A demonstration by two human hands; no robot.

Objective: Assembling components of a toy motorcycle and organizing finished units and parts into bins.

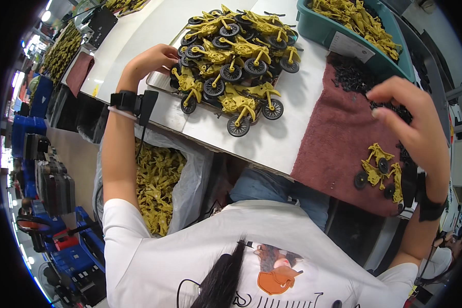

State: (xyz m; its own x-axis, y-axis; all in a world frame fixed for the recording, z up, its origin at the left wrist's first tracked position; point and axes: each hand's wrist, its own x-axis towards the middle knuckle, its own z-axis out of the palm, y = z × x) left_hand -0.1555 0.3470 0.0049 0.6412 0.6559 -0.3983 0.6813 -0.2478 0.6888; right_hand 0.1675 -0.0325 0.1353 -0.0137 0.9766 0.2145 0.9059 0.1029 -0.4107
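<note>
A heap of yellow toy motorcycles with black spoked wheels lies on the white table. At its left edge is my left hand, fingers curled against the heap; their tips are partly hidden, and what they hold cannot be made out. My right hand hovers above the right side of a reddish-brown cloth, thumb and forefinger apart with nothing visible between them. Below it, a few yellow toy motorcycle parts with black wheels lie on the cloth. Small black parts are piled at the cloth's far end.
A teal bin full of yellow parts stands at the back right. Left of my lap, a clear plastic bag holds many yellow pieces. A black device sits at the far left of the table. Blue crates stand on the floor at left.
</note>
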